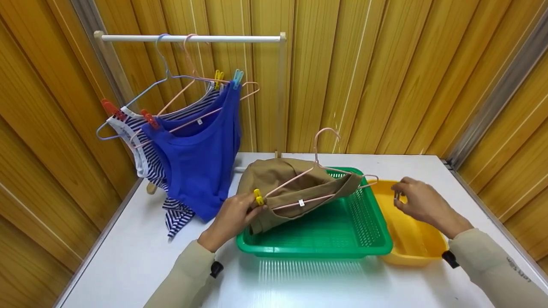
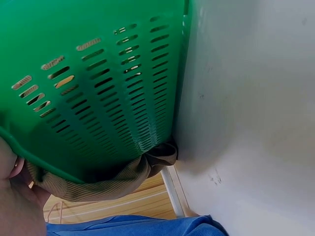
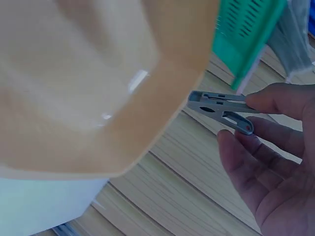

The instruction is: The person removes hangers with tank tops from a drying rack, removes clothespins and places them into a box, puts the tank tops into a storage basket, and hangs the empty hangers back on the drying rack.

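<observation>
A brown garment (image 1: 291, 175) hangs on a pink hanger (image 1: 316, 147) over a green basket (image 1: 317, 250). A yellow clothespin (image 1: 258, 196) is clipped at its left end, where my left hand (image 1: 233, 216) pinches the garment. In the left wrist view, that hand (image 2: 19, 201) is partly cut off beside the basket rim, with brown cloth (image 2: 113, 186) below it. My right hand (image 1: 421, 203) is raised over a yellow basin (image 1: 411, 259). Between its thumb and fingers it holds a grey clothespin (image 3: 221, 109), best seen in the right wrist view.
At the left stands a rack with a white rail (image 1: 235, 39). From it hang a blue tank top (image 1: 197, 158) and a striped top (image 1: 177, 211), on hangers with red, yellow and light blue clothespins. Wooden panel walls enclose the white table (image 1: 115, 273).
</observation>
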`<state>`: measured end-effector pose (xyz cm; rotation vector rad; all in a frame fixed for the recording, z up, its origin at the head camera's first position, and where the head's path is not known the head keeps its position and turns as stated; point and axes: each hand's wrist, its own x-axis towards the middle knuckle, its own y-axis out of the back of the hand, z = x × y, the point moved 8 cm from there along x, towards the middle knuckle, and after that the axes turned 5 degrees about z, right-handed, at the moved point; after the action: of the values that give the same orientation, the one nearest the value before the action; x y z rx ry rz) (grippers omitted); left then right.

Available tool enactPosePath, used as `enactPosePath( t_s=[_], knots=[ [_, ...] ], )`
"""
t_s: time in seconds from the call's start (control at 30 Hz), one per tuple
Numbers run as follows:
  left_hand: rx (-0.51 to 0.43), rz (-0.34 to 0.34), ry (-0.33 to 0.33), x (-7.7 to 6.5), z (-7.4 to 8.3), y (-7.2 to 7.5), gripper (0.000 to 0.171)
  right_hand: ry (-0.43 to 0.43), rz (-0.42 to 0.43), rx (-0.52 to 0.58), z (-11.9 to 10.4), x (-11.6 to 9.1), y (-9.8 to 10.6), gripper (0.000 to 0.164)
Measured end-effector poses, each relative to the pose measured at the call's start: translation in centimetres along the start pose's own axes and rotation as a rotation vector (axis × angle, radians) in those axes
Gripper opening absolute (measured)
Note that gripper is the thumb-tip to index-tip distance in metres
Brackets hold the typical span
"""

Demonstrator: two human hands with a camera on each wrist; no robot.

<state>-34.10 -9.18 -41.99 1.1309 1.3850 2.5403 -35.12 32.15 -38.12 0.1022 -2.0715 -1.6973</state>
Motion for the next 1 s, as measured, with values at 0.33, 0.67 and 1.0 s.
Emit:
enactPosePath(
  t_s=[0.33,0.67,1.0],
  knots=[
    [-0.003,-0.001,0.009,0.0,-0.1,-0.1,0.026,0.002,-0.159,-0.009,0.3,-1.7,-3.9,0.027],
    [-0.02,-0.008,0.012,0.0,0.0,-0.1,0.026,-0.012,-0.215,0.005,0.6,-2.3,-5.1,0.027],
    [-0.02,0.011,-0.005,-0.1,0.0,0.0,0.025,-0.041,-0.187,-0.018,-0.1,-1.2,-1.9,0.034]
  ],
)
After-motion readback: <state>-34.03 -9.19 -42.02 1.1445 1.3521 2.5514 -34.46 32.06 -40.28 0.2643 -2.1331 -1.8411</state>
